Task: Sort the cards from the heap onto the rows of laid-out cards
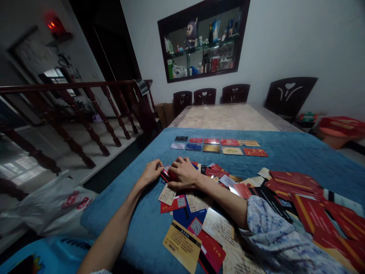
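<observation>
My left hand is closed, its fingertips pinching the left edge of a red and black card. Over the same card and the pile's left end lies my right hand, fingers bent; what is under its palm is hidden. Loose cards spread around and below it, among them a gold card and a red card. Beyond my hands, two rows of cards lie flat, with a black card at the back left and a red and gold card at the front right.
A blue cloth covers the near table. More red cards are heaped at the right. Chairs stand past the stone-topped table part. At the left are a railing, plastic bags and a blue plastic object.
</observation>
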A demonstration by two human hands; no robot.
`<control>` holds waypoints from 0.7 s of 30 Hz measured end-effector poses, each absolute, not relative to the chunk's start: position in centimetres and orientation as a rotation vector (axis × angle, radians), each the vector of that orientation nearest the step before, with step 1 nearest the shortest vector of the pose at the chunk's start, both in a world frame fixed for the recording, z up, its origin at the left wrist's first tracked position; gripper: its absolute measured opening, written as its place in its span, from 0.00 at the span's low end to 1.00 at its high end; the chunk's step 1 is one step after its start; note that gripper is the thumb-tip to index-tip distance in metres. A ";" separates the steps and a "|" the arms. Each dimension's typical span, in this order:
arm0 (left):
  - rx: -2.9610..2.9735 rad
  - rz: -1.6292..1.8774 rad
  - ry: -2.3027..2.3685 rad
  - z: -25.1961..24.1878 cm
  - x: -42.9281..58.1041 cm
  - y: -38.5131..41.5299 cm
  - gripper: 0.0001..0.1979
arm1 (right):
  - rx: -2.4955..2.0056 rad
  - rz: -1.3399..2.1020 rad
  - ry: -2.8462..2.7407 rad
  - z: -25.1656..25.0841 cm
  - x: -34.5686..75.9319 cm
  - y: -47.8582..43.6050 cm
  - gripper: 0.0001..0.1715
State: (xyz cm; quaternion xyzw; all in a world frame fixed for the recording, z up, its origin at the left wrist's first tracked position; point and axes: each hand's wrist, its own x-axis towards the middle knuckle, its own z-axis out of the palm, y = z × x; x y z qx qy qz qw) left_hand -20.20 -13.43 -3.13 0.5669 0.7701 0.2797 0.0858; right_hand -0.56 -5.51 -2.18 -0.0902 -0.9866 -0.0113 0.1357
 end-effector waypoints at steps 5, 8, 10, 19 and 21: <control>1.648 0.904 2.251 -3.2 -20.8 -13.3 0.07 | -0.225 -0.042 -2.861 -2.0 -0.5 -5.5 0.29; 1.616 0.960 2.198 -3.4 -21.1 -13.3 0.09 | -0.201 -0.053 -2.830 -1.9 -0.5 -5.5 0.21; 1.593 1.002 2.151 -3.4 -21.1 -13.3 0.10 | -0.194 -0.053 -2.796 -1.9 -0.5 -5.5 0.19; 1.589 1.014 2.074 -2.8 -20.6 -13.8 0.19 | -0.335 0.006 -2.679 -2.0 -0.4 -4.7 0.14; 1.608 1.034 2.107 -2.9 -20.7 -13.8 0.24 | -0.383 0.031 -2.655 -2.0 -0.4 -4.5 0.15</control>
